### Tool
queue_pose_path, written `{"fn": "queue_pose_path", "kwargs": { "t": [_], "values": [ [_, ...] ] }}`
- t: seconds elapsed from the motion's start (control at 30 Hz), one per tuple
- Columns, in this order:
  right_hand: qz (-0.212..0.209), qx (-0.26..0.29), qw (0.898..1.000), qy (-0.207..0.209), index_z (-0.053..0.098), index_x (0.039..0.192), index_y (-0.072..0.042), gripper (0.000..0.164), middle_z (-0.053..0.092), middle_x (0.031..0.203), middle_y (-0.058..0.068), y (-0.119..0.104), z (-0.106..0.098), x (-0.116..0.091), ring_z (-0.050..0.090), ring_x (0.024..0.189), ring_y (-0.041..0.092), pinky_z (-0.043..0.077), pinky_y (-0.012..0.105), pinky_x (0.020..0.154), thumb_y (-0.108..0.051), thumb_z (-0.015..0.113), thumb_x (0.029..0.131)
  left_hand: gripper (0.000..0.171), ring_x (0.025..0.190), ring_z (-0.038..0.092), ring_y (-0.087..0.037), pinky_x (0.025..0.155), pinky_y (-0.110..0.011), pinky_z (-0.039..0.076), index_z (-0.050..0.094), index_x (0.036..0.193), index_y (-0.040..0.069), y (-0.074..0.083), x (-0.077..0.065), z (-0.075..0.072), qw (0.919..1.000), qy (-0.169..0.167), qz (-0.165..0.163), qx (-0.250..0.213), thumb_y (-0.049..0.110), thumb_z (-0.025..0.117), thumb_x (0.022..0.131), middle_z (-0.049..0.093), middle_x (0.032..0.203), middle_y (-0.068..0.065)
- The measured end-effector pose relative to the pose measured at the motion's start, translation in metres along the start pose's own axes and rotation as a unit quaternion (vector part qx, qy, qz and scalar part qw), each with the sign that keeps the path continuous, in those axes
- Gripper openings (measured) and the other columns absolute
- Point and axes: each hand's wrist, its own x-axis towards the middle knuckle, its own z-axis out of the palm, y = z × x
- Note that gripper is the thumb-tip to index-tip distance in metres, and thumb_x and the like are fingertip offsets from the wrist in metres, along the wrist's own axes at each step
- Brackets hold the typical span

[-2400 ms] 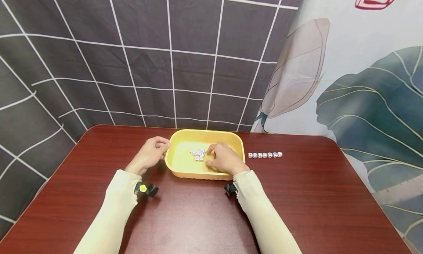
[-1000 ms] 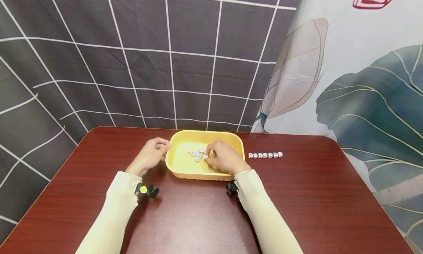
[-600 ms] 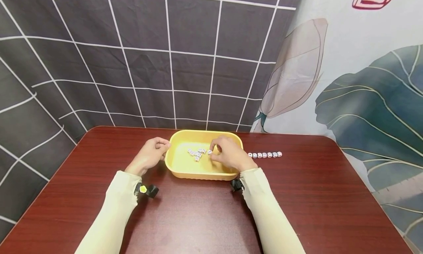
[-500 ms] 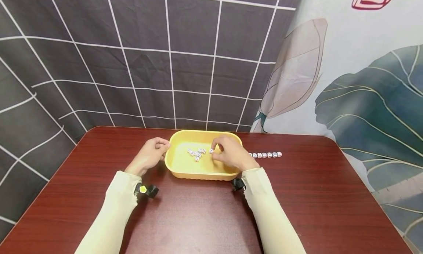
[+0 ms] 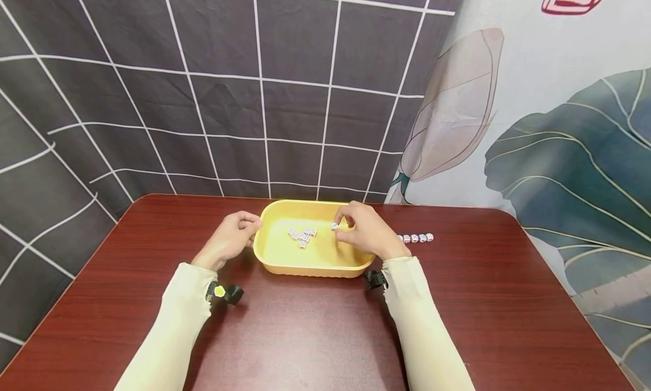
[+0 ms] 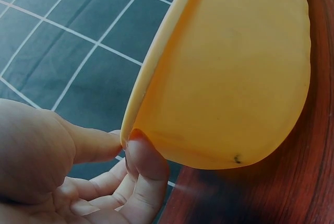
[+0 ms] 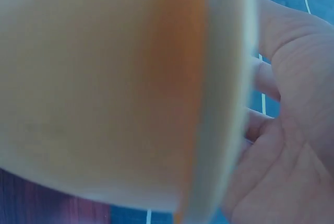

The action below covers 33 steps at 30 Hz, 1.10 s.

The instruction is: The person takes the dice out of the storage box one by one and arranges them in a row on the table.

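A yellow plastic tub [image 5: 285, 269] stands on the table, holding a small heap of white dice [image 5: 304, 237]. At its left end my left hand [image 5: 230, 237] pinches the rim; the left wrist view shows the thumb and a finger [image 6: 148, 156] on either side of that rim. Over the tub's right side my right hand [image 5: 365, 228] pinches one die [image 5: 334, 226] between thumb and fingertips, lifted above the heap. In the right wrist view the tub wall hides these fingertips and the die; only the palm [image 7: 297, 145] and finger bases show.
To the right of the tub, a straight row of dice [image 5: 422, 238] lies on the dark red table [image 5: 488, 300], its left end hidden behind my right hand. A dark gridded cloth [image 5: 229, 108] hangs behind the table's back edge.
My right hand has picked a die out of the heap and moved up and to the right with it, now covering part of the row. My left hand stays on the rim.
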Motion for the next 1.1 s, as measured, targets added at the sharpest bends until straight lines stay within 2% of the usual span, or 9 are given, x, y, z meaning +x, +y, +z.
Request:
{"fn": "queue_pose_path", "kwargs": {
  "t": [0.37,0.57,0.77,1.1],
  "values": [
    [0.023,0.014,0.999,0.029,0.07,0.089,-0.013,0.008,0.05,0.079,0.004,0.009,-0.012,-0.007,0.05,0.077,0.018,0.04,0.029,0.069,-0.012,0.071,0.081,0.031,0.073,0.06,-0.01,0.067,-0.021,0.055,0.053,0.127,-0.011,0.001,-0.001,0.001,1.0,0.002,-0.004,0.008,0.011,0.054,0.105,0.067,0.103,-0.017],
    [0.03,0.016,0.999,0.036,0.07,0.089,-0.014,0.012,0.05,0.078,0.004,0.014,-0.019,-0.01,0.049,0.076,0.018,0.04,0.029,0.068,-0.011,0.068,0.078,0.031,0.07,0.06,-0.009,0.067,-0.02,0.056,0.053,0.127,-0.012,0.001,0.0,0.001,1.0,0.0,-0.001,-0.002,0.01,0.054,0.105,0.067,0.102,-0.017],
    [0.046,0.015,0.998,0.038,0.068,0.09,-0.014,0.011,0.05,0.079,0.004,0.021,-0.025,-0.014,0.049,0.076,0.019,0.041,0.03,0.069,-0.013,0.069,0.079,0.031,0.071,0.059,-0.01,0.067,-0.021,0.055,0.053,0.127,-0.011,0.001,-0.001,0.001,0.9999,0.003,-0.003,0.01,0.011,0.055,0.105,0.067,0.103,-0.017],
    [0.042,0.015,0.997,0.058,0.069,0.09,-0.011,0.01,0.053,0.08,0.006,0.032,-0.032,-0.02,0.051,0.076,0.018,0.042,0.03,0.072,-0.011,0.068,0.08,0.033,0.072,0.057,-0.011,0.067,-0.021,0.054,0.053,0.128,-0.01,0.002,-0.002,0.001,0.9999,0.002,-0.006,0.01,0.013,0.055,0.105,0.065,0.104,-0.016]
  ]
}}
